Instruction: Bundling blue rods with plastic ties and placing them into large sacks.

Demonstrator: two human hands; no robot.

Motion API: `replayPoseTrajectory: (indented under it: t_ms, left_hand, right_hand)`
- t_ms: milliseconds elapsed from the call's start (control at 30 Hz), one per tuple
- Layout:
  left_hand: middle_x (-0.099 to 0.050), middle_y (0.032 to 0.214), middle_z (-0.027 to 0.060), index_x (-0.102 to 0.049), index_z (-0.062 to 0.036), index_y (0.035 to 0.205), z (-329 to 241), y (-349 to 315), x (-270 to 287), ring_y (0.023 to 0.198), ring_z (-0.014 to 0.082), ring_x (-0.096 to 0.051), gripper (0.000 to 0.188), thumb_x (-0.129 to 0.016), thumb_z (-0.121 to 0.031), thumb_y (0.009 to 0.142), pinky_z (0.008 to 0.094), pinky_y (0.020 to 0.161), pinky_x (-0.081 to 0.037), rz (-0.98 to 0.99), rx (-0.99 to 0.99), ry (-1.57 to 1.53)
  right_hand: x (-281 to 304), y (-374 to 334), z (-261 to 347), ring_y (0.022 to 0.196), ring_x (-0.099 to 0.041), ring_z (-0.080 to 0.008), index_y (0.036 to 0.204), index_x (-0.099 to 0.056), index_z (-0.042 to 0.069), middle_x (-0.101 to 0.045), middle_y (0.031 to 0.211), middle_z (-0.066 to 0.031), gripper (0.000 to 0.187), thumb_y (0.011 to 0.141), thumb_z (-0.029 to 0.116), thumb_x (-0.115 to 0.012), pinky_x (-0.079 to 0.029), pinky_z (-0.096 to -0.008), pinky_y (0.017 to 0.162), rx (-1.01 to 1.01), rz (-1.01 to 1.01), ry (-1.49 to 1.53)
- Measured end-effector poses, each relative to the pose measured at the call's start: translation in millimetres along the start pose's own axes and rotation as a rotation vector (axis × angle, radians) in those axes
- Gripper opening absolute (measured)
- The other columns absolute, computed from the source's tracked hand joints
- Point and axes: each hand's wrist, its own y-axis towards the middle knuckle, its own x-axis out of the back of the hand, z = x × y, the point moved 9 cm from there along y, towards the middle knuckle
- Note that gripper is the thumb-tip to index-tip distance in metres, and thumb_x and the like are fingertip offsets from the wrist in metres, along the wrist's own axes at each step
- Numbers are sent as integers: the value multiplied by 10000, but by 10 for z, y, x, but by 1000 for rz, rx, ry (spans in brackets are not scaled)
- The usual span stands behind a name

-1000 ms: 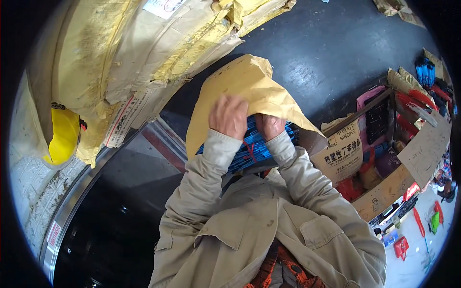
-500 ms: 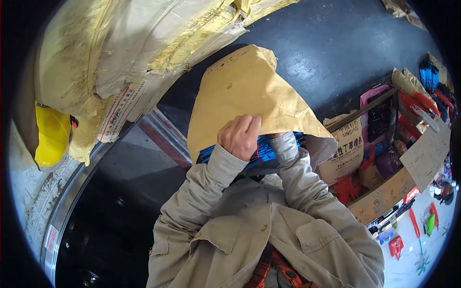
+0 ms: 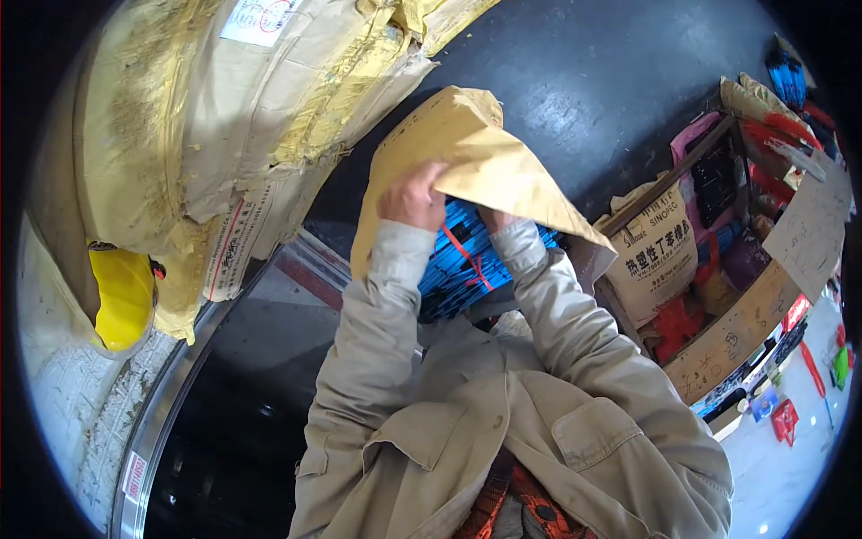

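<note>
A large tan paper sack (image 3: 467, 148) is held in front of my body with its mouth toward me. My left hand (image 3: 416, 196) is closed on the near edge of the sack and pulls it up. Inside the mouth shows a bundle of thin blue strips (image 3: 462, 269) with dark marks, bound by a red tie (image 3: 467, 256); what kind of strips they are I cannot tell. My right hand (image 3: 496, 218) reaches in under the paper beside the bundle, its fingers hidden by the sack.
Tall stacked sacks (image 3: 242, 108) with yellowed wrapping stand at the left, near a yellow hard hat (image 3: 124, 296). To the right is a framed bin (image 3: 732, 355) holding red, pink and dark scraps, with a printed paper sack (image 3: 660, 256) at its side. Dark floor (image 3: 575, 81) lies beyond.
My left hand has moved up and slightly left, lifting the sack's edge. More of the blue bundle and its red tie now shows. The view has shifted slightly.
</note>
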Motion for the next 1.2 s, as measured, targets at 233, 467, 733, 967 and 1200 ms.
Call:
replayPoseTrajectory:
  t_ms: [233, 467, 733, 967, 1200]
  left_hand:
    - [-620, 760, 106, -561, -120, 915, 483, 291, 16, 667, 367, -555, 296, -527, -73, 626, 425, 578, -426, -71, -58, -217]
    - [-622, 765, 114, -567, -90, 883, 518, 503, -43, 688, 352, -569, 199, -559, -173, 702, 405, 592, -434, 50, 98, -186]
    - [-621, 762, 114, -582, -77, 851, 492, 447, 38, 706, 332, -579, 171, -554, -211, 749, 400, 616, -446, 32, 170, -240]
    - [-622, 753, 112, -589, -78, 833, 523, 488, -14, 706, 331, -585, 175, -563, -234, 759, 406, 623, -454, 83, 169, -204]
    - [-588, 668, 77, -598, -107, 856, 576, 533, -45, 579, 281, -524, 203, -547, -277, 758, 377, 538, -400, 7, 116, -184]
  right_hand:
    - [-270, 264, 38, 983, -526, -343, 1080, -563, 76, -542, 1112, -146, 350, 759, 206, -510, -432, -420, 800, -27, 202, -96]
    - [-348, 499, -255, 703, -599, -311, 924, -627, 97, -633, 861, -92, 278, 738, 284, -538, -469, -386, 617, -510, 458, 122]
    - [-233, 573, -150, 451, -552, -188, 846, -615, 25, -598, 562, -5, 258, 796, 266, -540, -448, -298, 466, -311, 229, 136]
    - [-187, 642, -127, 475, -573, -194, 847, -610, 10, -601, 564, -15, 295, 807, 295, -541, -449, -304, 474, -299, 235, -149]
    - [-238, 647, -146, 566, -602, -246, 881, -616, 26, -623, 640, -53, 332, 801, 338, -536, -462, -329, 502, -324, 261, -43]
